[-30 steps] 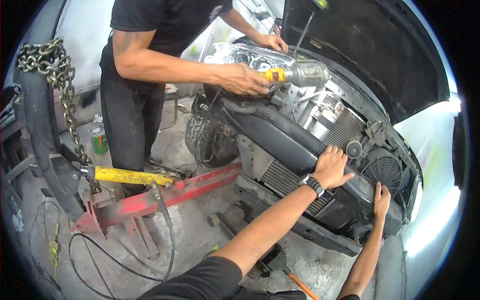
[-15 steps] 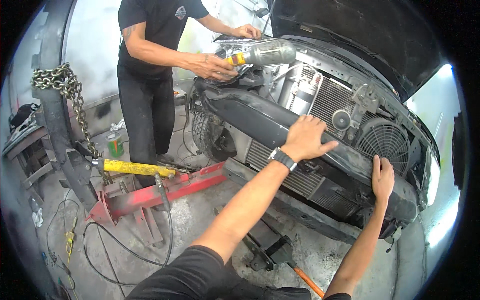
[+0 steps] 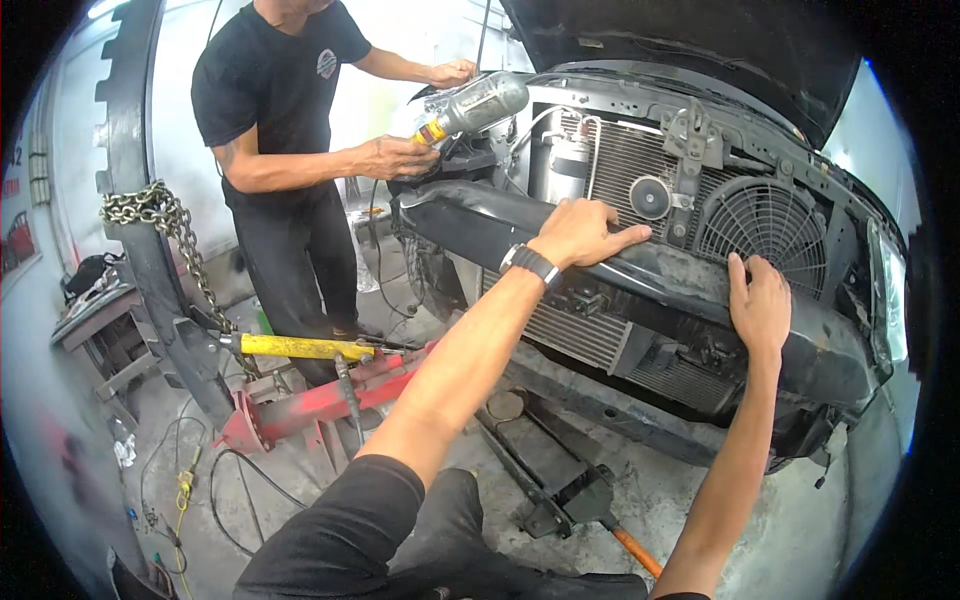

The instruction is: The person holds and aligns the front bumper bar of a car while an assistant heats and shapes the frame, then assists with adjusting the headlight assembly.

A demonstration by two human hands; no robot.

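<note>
At the left, the yellow hydraulic cylinder is seen lying over the red steel arm. Next to it, a yellow-necked tool is held up by a co-worker's hand, its rounded end now tipped higher in view. The outlook has been swung round, and the black bumper beam is now shown flatter, across the front of the car. Contact is kept by both hands, so the handling seems unbroken. The long axis is laid left to right, sloping down rightward; the left end is pointed toward the co-worker, the broad face turned outward. Onto its top the left hand is laid, unclenched, thumb spread rightward. Farther right, before the round fan, the right hand's bent fingers are placed at the upper edge; whether it is gripped cannot be told.
</note>
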